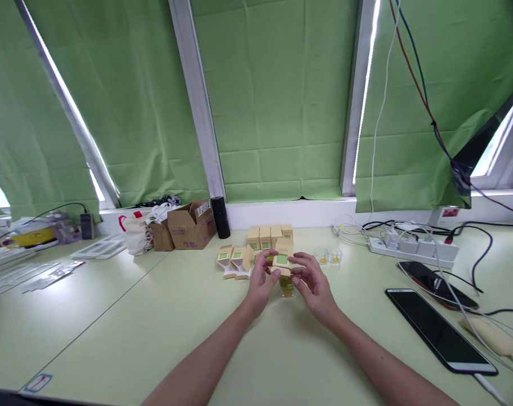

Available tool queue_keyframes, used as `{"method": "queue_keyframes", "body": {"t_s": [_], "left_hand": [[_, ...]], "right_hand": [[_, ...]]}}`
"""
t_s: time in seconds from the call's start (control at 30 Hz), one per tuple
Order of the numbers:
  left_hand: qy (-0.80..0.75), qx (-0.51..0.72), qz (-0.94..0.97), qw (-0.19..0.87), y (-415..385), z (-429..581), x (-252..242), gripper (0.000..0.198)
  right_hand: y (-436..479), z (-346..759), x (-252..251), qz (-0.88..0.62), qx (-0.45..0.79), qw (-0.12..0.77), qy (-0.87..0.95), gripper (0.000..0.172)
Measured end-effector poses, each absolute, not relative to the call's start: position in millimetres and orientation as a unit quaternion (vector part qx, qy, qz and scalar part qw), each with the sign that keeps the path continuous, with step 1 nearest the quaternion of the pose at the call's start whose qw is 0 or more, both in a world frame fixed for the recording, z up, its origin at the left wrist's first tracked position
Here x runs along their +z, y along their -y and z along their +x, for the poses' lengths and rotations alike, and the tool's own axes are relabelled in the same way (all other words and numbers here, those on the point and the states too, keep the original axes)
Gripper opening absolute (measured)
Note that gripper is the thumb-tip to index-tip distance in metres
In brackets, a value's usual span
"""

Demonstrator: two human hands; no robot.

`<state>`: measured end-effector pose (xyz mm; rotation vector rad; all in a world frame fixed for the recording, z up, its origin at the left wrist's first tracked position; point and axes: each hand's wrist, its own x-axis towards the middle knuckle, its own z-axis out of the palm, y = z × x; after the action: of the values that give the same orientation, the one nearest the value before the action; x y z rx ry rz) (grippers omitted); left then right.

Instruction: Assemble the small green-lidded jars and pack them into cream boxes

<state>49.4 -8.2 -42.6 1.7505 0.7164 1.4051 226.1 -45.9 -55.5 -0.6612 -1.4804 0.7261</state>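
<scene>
Between my two hands is a small kraft cardboard box [284, 260] with a green square on it and its flap raised. My left hand [262, 277] grips its left side, fingers over the top edge. On the other side my right hand [310, 279] holds it with curled fingers. Just below the box, a small clear glass cup [287, 290] with something yellow inside stands on the table. Two open kraft boxes [235, 260] sit to the left of my hands. Behind are several closed kraft boxes [265, 234] in a row. Two more clear cups [328, 256] stand to the right.
A white power strip [412, 248] with plugs and tangled cables lies at the right, near two phones [442, 330]. At the back left are a brown carton [193, 225], a black cylinder [220, 217] and a white bag [136, 234]. Flat sheets [53, 276] lie far left.
</scene>
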Motion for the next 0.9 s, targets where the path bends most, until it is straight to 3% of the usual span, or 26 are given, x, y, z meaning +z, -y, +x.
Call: {"method": "queue_keyframes", "body": {"t_s": [0.57,0.9], "left_hand": [[-0.290,0.549,0.696,0.360,10.2,50.4,-43.2,0.043],[-0.270,0.540,0.716,0.351,11.1,49.5,-42.9,0.049]], "right_hand": [[44.4,223.5,-55.2,-0.323,0.297,0.636,0.634,0.031],[41.4,225.2,-56.6,-0.328,0.297,0.642,0.626,0.032]]}}
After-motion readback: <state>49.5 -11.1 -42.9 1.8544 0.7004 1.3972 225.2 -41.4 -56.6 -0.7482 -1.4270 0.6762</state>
